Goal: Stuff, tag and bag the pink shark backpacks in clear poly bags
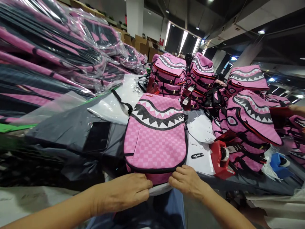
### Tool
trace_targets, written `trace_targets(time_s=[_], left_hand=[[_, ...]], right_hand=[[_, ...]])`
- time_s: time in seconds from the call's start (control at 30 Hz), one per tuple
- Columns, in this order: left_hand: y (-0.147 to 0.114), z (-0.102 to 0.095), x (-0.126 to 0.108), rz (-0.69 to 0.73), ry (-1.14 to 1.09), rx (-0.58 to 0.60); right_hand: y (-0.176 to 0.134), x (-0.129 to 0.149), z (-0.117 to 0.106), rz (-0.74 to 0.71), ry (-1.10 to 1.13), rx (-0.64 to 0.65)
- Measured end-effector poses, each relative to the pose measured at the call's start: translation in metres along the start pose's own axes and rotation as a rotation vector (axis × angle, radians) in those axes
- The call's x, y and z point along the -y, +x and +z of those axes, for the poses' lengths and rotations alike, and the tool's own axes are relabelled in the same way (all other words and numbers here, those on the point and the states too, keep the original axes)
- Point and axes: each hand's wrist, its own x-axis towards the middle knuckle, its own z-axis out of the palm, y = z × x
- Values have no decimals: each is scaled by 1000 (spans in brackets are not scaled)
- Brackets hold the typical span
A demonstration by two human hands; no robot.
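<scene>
In front of me a pink checkered backpack (157, 146) with a black-and-white shark-teeth band lies on the table, its bottom edge towards me. At the left of that near edge, my left hand (126, 190) is closed with its fingers curled at the bag's lower side. My right hand (187, 180) pinches the same edge near its right corner, thumb and fingers together. Both hands hold the backpack, though their fingertips are partly hidden. A translucent plastic edge (160, 190) shows below the bag, between the hands.
Plastic-wrapped bags (47, 54) are piled high on the left. A black phone (97, 136) lies beside the backpack. To the right are white papers (200, 128), small black snips (197, 156), a red tape dispenser (220, 160), a blue dispenser (280, 165) and stacked pink backpacks (252, 111).
</scene>
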Motion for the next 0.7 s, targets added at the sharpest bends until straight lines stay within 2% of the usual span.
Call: trace_targets(time_s=[0.1, 0.17, 0.23, 0.3, 0.4, 0.5, 0.6, 0.7], left_hand=[[0, 1, 1, 99, 108, -64], [-4, 7, -3, 11, 131, -155], [-8, 12, -6, -27, 137, -211], [-8, 11, -6, 32, 116, -197], [-1, -2, 1, 222, 79, -72], [8, -14, 9, 394, 113, -13], [12, -21, 14, 449, 181, 31], [7, -20, 13, 451, 225, 39]], right_hand=[[5, -9, -11, 23, 40, 258], [10, -13, -22, -13, 85, 410], [16, -16, -31, -76, 121, 499], [22, -18, -38, -127, 135, 539], [33, -20, -40, -193, 118, 600], [42, -21, -37, -273, 93, 659], [44, -21, -35, -298, 70, 675], [36, -18, -33, -273, 44, 586]])
